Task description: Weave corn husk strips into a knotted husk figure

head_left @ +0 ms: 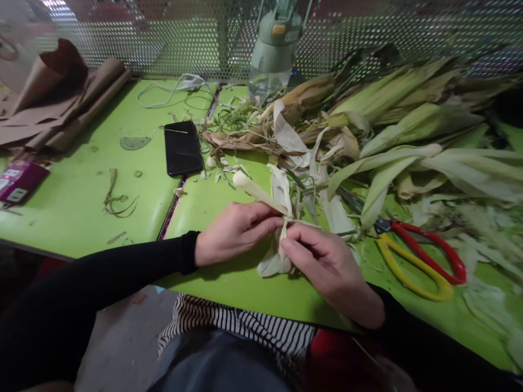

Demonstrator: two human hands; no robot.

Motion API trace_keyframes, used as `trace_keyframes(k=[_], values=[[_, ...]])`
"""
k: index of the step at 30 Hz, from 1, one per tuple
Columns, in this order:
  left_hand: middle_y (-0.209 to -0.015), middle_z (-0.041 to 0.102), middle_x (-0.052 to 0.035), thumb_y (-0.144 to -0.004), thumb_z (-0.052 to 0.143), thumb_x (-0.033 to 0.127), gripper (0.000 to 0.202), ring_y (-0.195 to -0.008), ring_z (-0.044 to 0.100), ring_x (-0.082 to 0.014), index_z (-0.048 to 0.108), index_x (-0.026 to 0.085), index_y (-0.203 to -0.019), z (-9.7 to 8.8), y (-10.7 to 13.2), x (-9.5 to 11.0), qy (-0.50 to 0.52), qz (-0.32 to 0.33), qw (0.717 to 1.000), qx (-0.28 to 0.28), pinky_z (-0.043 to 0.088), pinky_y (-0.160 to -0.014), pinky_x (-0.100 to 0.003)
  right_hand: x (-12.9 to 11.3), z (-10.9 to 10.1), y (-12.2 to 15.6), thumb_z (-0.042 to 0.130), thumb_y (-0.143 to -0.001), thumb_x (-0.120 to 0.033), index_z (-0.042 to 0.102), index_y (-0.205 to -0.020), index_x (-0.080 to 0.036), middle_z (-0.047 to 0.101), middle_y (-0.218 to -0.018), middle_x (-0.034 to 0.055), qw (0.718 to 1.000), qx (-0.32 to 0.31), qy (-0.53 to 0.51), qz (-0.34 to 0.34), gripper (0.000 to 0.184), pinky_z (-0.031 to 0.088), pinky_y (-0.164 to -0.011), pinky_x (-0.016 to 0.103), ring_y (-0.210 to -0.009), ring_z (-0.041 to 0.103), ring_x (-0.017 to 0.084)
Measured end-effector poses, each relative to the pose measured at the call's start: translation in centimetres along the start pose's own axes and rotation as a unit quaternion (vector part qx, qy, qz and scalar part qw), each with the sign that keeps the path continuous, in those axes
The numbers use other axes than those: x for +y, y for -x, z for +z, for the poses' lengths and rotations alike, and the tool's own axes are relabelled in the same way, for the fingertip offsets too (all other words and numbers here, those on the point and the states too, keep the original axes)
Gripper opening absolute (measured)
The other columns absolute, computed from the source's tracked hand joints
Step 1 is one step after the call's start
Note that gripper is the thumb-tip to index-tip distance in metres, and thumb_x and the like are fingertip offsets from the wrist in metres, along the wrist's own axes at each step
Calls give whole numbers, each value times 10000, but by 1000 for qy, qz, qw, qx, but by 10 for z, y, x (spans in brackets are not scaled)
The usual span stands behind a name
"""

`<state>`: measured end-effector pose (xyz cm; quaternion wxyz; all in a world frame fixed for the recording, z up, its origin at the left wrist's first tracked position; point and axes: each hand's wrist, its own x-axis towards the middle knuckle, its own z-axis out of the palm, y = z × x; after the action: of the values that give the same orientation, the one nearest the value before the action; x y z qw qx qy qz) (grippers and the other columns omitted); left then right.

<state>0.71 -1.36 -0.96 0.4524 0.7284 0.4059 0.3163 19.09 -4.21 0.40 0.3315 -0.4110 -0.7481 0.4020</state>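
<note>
Near the front edge of the table I hold a bundle of pale corn husk (280, 185), pinched at its middle. A smooth, rolled husk stem (255, 191) sticks out of it to the upper left, and a loose flap hangs below. My left hand (237, 231) is closed on the bundle from the left, thumb and fingers together. From the right, my right hand (330, 264) pinches a thin husk strip at the bundle's middle. Scissors (402, 276) with one red and one yellow handle lie beside my right hand, their blades partly under husks.
A large pile of corn husks (408, 120) covers the right and back. Behind stand a green water bottle (272, 51) and a perforated metal screen (171, 41). A black phone (182, 149), white cable (163, 98), brown paper (61, 103) and purple box (22, 181) lie leftward.
</note>
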Motion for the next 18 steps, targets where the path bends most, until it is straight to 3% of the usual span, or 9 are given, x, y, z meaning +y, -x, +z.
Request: trace_keyframes(k=[2,5,7,13,16,18], values=[[-781,737,-54,-957,531,295,261,-703,664,-137,712,115,-908,0,2,2,-45,49,998,13,529,-681,-237,-1,1,1,505,-906,-147,451,-636,-211,411,-571,-55,998,-1,50,-46,282,325,-499,235,-521,394,85],[-905,761,-90,-967,493,230,245,-833,702,-155,703,106,-940,0,3,4,-54,133,990,12,558,-787,-260,-1,2,4,509,-889,-105,446,-660,-209,409,-575,-63,989,-9,105,-108,260,314,-505,231,-513,374,78],[-979,761,-107,-968,479,197,234,-895,708,-159,693,102,-956,0,4,4,-51,151,987,-4,562,-833,-270,1,4,6,515,-888,-95,444,-672,-209,428,-576,-66,983,-17,121,-140,254,316,-510,229,-509,382,74],[-1022,767,-90,-960,520,240,232,-916,718,-167,716,137,-1030,4,7,1,-11,86,996,-19,555,-877,-293,7,9,7,507,-919,-130,466,-673,-217,492,-573,-50,974,-28,145,-173,264,345,-535,243,-529,428,96],[-1030,769,-78,-945,557,272,225,-942,711,-168,732,153,-1022,4,3,-1,106,21,994,-28,541,-896,-287,7,7,8,537,-945,-202,528,-706,-223,557,-585,-43,973,-34,160,-163,240,370,-544,259,-520,470,106],[-975,773,-78,-942,564,268,236,-892,708,-155,723,142,-1061,2,-1,0,224,-25,973,-49,544,-858,-272,6,1,8,590,-936,-285,578,-748,-232,600,-610,-33,967,10,185,-175,195,382,-546,278,-517,495,117]])
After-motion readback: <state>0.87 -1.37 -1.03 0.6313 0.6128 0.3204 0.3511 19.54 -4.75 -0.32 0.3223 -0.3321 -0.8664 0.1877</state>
